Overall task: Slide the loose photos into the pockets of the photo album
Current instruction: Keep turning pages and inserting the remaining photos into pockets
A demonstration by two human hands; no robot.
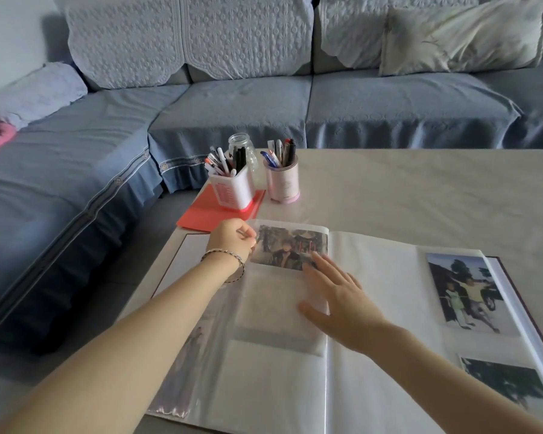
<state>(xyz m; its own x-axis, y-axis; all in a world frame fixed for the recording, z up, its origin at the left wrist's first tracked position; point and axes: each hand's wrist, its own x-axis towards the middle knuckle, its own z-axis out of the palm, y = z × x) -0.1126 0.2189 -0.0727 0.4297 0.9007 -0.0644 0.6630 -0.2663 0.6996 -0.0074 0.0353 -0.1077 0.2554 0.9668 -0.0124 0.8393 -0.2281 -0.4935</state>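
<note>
An open photo album [373, 308] lies on the table in front of me. A photo [287, 247] of figures before a red building sits in the top pocket of the left page. My left hand [232, 241], a bracelet at its wrist, pinches the photo's left edge with curled fingers. My right hand [339, 296] lies flat with straight fingers on the clear pocket just below and right of that photo. On the right page sit two more photos, one [464, 292] of two people and a darker one [505, 386] lower down. Another photo [185, 355] shows dimly under my left forearm.
Two pink pen holders [232, 189] [282, 183] full of pens and a glass jar [242, 148] stand at the table's far left corner, on and beside a red folder [207, 214]. A blue-covered sofa [264, 104] wraps around the table's far and left sides.
</note>
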